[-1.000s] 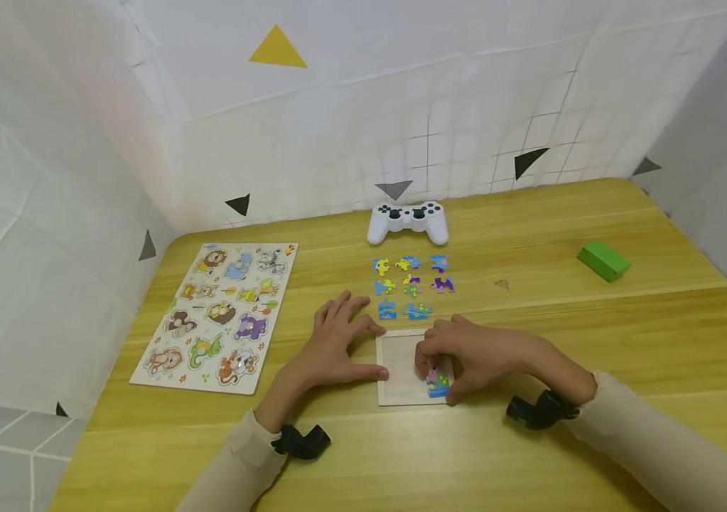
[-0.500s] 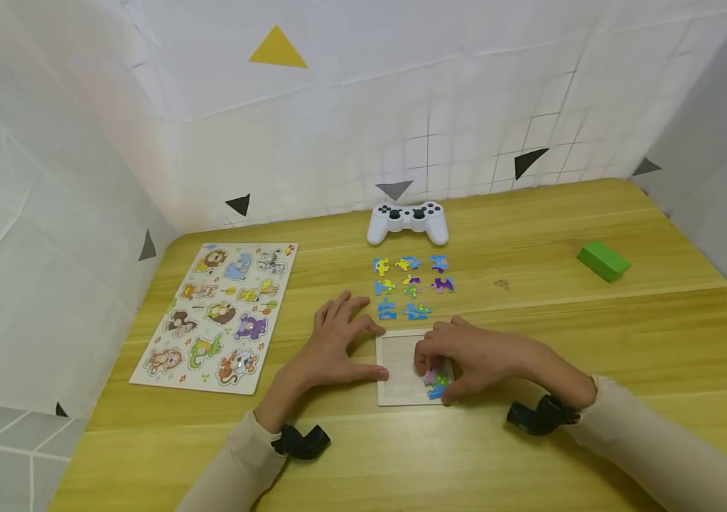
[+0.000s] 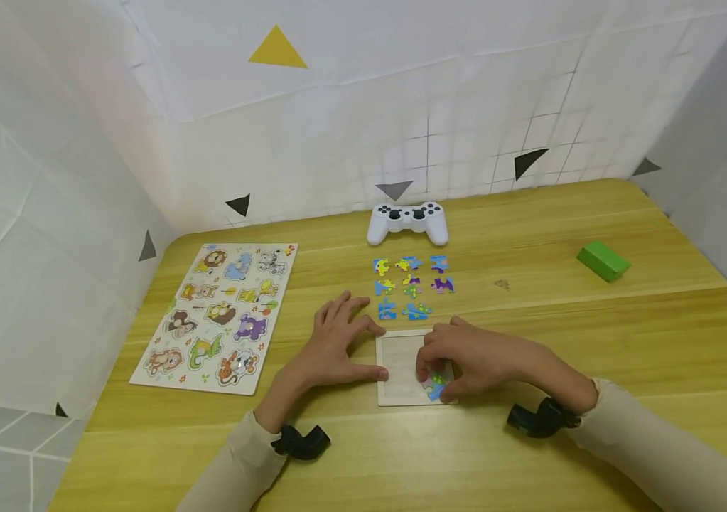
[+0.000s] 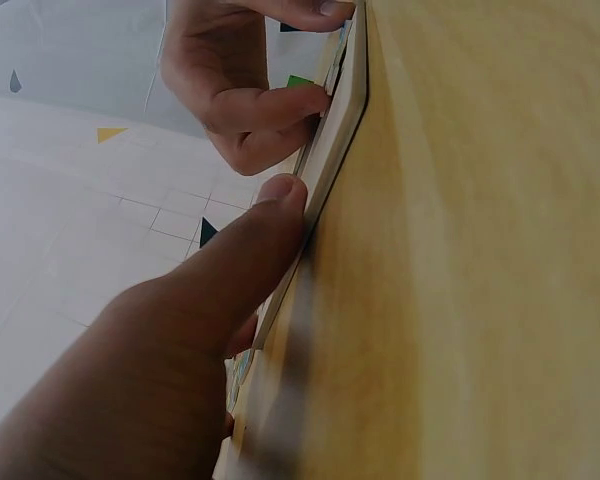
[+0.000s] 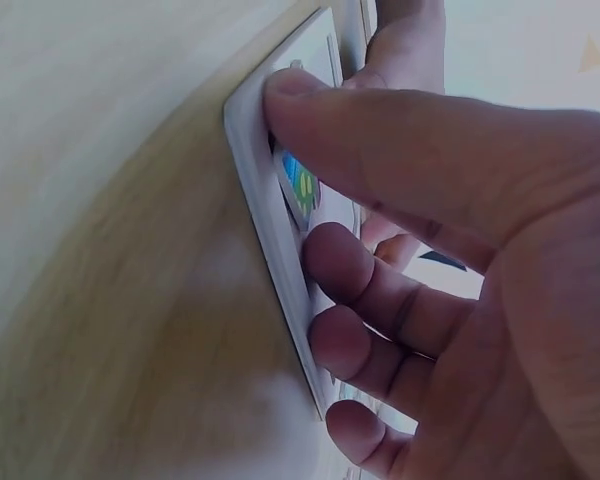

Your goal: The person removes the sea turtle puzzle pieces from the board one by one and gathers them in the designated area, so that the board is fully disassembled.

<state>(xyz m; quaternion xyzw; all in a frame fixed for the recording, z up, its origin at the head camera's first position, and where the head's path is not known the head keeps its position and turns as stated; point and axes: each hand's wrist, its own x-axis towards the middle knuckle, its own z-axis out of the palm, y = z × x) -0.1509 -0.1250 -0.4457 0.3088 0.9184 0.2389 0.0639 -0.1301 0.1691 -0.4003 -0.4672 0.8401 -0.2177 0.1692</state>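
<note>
A shallow wooden puzzle tray (image 3: pixel 399 371) lies on the table in the head view, its bare base showing on the left. My left hand (image 3: pixel 331 352) rests at its left edge, fingers spread, the thumb (image 4: pixel 280 200) touching the rim in the left wrist view. Over the tray's right side, my right hand (image 3: pixel 475 359) pinches a puzzle piece (image 3: pixel 435 388) between thumb and fingers. Pink, green and blue show on this piece; fingers hide part of it. In the right wrist view the piece (image 5: pixel 301 188) appears tilted inside the rim, beside the thumb (image 5: pixel 330 115).
Several loose puzzle pieces (image 3: pixel 386 287) lie in rows beyond the tray. Behind them sits a white game controller (image 3: pixel 407 222). An animal peg board (image 3: pixel 214 320) lies at the left, and a green block (image 3: pixel 603 261) stands at the right.
The right hand has shifted slightly about the tray's right side, and the pinched puzzle piece has turned and moved a little left. The left hand has stayed still.
</note>
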